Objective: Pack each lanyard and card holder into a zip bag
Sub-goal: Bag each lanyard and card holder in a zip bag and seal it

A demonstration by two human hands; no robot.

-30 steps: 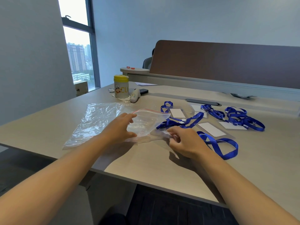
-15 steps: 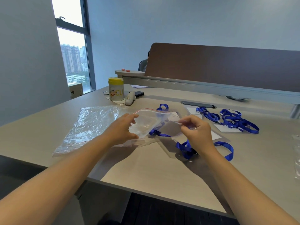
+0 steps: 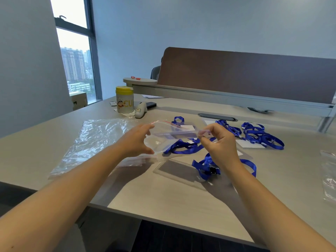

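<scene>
While both grip it, the zip bag [image 3: 169, 135] (raised) spans left hand [image 3: 135, 140] to right hand [image 3: 219, 142].

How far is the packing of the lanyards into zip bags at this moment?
Nothing visibly packed yet. In hand: the left hand and right hand hold one small clear red-striped zip bag above the grey table, apparently still empty. Left: the blue ribbon lanyards and clear card holder lie loose on the table.

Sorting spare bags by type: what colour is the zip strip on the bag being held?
Red, along the zip bag mouth; head view.
</scene>
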